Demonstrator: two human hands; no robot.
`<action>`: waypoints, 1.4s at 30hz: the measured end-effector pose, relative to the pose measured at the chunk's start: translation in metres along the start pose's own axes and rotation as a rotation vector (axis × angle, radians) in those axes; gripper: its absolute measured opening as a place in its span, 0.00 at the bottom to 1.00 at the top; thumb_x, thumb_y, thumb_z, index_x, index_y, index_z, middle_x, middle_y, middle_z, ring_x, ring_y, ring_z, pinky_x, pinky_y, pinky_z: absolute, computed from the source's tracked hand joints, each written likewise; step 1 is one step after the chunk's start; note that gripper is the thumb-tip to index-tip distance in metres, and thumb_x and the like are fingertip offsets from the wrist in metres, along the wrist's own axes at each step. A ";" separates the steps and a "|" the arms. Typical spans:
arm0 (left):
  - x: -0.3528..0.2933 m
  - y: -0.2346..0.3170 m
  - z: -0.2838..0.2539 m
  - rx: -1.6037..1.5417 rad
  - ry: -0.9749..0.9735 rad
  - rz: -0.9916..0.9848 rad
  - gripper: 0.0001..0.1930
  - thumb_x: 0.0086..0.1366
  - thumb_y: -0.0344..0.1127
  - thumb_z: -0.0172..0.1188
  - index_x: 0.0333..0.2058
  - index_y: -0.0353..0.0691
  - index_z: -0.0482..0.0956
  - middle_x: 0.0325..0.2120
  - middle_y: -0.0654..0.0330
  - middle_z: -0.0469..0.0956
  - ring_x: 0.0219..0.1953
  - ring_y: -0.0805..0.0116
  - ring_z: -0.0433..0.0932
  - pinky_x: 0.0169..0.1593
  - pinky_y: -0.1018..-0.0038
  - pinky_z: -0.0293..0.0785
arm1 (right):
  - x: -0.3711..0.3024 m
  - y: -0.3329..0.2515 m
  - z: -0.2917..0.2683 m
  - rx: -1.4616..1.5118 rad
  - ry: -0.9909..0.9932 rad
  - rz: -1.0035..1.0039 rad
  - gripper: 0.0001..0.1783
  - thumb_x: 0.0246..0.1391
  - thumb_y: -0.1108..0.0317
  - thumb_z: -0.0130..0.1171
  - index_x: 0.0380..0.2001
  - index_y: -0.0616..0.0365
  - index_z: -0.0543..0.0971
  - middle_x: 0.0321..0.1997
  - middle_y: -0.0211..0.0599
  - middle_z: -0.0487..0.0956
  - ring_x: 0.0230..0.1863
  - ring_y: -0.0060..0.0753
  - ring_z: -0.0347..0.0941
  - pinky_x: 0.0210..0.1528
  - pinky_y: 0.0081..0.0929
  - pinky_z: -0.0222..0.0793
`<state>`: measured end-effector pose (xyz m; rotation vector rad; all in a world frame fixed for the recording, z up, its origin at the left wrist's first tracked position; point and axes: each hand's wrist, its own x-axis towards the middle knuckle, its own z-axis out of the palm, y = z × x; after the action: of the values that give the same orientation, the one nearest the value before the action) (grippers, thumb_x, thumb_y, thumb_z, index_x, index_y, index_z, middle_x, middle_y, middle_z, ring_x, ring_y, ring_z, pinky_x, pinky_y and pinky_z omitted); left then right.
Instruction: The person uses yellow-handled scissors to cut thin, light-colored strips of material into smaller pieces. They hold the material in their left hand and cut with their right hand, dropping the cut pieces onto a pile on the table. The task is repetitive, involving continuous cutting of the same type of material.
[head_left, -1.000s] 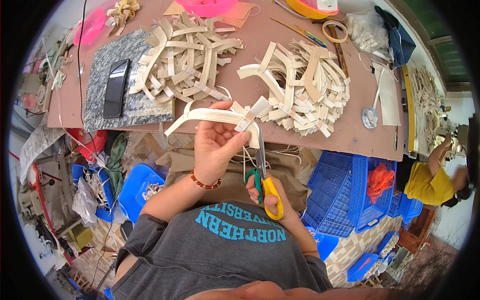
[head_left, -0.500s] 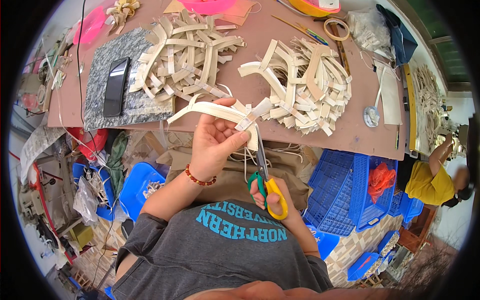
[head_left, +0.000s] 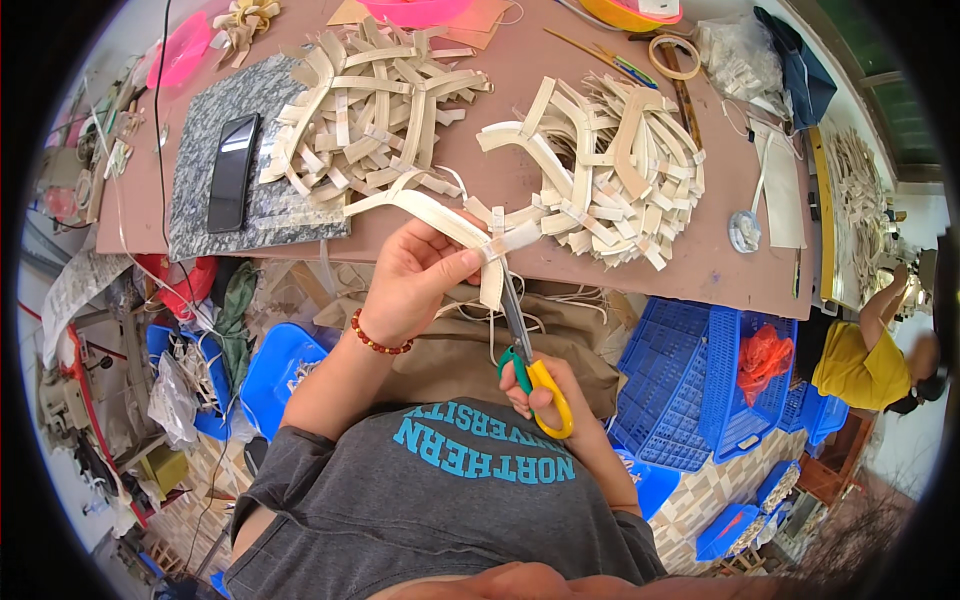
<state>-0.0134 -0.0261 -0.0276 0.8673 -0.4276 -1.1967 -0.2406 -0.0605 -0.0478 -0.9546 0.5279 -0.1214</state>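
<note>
My left hand (head_left: 402,290), with a beaded bracelet at the wrist, pinches a cream stitched fabric strap (head_left: 440,216) just off the table's near edge. The strap is forked, with a paler, semi-clear tab (head_left: 514,239) across it near my thumb. My right hand (head_left: 546,392) has its fingers through the green and yellow handles of a pair of scissors (head_left: 514,318). Their blades point up to the strap, just under the tab; the tips are hidden, so I cannot tell whether they touch it. Beyond my hands lie two heaps of similar straps, a left heap (head_left: 412,100) and a right heap (head_left: 585,150).
A black phone (head_left: 233,172) rests on a speckled grey slab (head_left: 195,135) at the table's left. Tape rolls, pencils and a plastic bag (head_left: 738,60) are toward the right. Blue crates (head_left: 665,385) stand below the table; a person in yellow (head_left: 862,365) is at far right.
My left hand has shifted slightly left and down with the strap, and the tab has dropped a little. The scissors stay in my right hand, almost in place.
</note>
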 end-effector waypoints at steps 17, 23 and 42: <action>0.003 0.019 0.005 0.090 -0.149 -0.154 0.13 0.54 0.24 0.61 0.39 0.31 0.74 0.31 0.59 0.78 0.31 0.75 0.77 0.33 0.80 0.75 | -0.001 -0.005 0.004 -0.003 -0.014 -0.030 0.18 0.51 0.54 0.59 0.29 0.60 0.71 0.21 0.21 0.67 0.18 0.10 0.60 0.20 0.11 0.54; 0.004 0.023 0.002 0.144 -0.206 -0.203 0.12 0.54 0.24 0.62 0.39 0.31 0.74 0.29 0.60 0.78 0.29 0.76 0.77 0.33 0.81 0.75 | -0.006 -0.014 0.000 0.014 -0.031 0.063 0.18 0.51 0.55 0.60 0.28 0.59 0.71 0.22 0.22 0.67 0.19 0.10 0.60 0.20 0.11 0.54; 0.005 0.025 -0.003 0.224 -0.320 -0.268 0.12 0.58 0.25 0.59 0.42 0.35 0.74 0.34 0.64 0.77 0.38 0.77 0.75 0.43 0.79 0.72 | -0.008 -0.006 -0.010 -0.224 0.040 0.053 0.23 0.51 0.46 0.56 0.26 0.58 0.71 0.19 0.23 0.68 0.22 0.13 0.62 0.24 0.15 0.57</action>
<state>0.0064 -0.0275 -0.0104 0.9476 -0.7322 -1.5658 -0.2511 -0.0688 -0.0444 -1.1570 0.6119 -0.0334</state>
